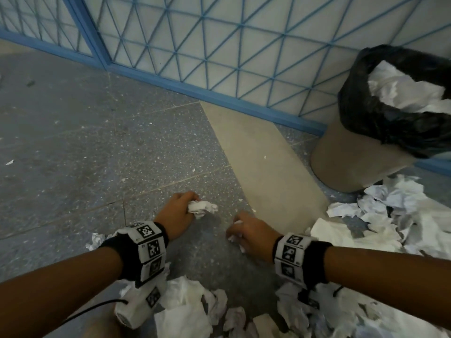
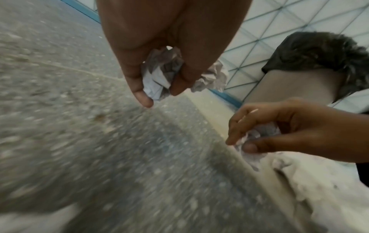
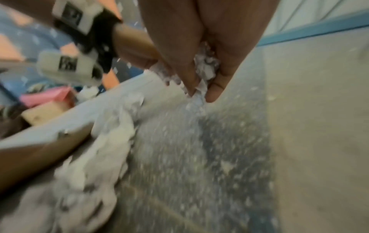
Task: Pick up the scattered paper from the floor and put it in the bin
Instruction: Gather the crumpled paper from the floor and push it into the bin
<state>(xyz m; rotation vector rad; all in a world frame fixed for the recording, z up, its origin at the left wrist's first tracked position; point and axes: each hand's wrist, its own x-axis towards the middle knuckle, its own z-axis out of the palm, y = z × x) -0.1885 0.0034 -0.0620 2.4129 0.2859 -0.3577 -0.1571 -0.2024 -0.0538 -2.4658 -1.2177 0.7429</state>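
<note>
My left hand hangs low over the speckled floor and grips a crumpled white paper ball; the left wrist view shows that ball held between thumb and fingers. My right hand, a little to the right and nearer, curls round a smaller wad of crumpled paper, seen from the left wrist as a paper wad. The bin, beige with a black liner, stands at the right against the wall and holds crumpled paper.
Heaps of crumpled paper lie at the bin's foot and along the near edge of the floor. A blue lattice wall runs behind. A beige floor strip slants between my hands and the bin.
</note>
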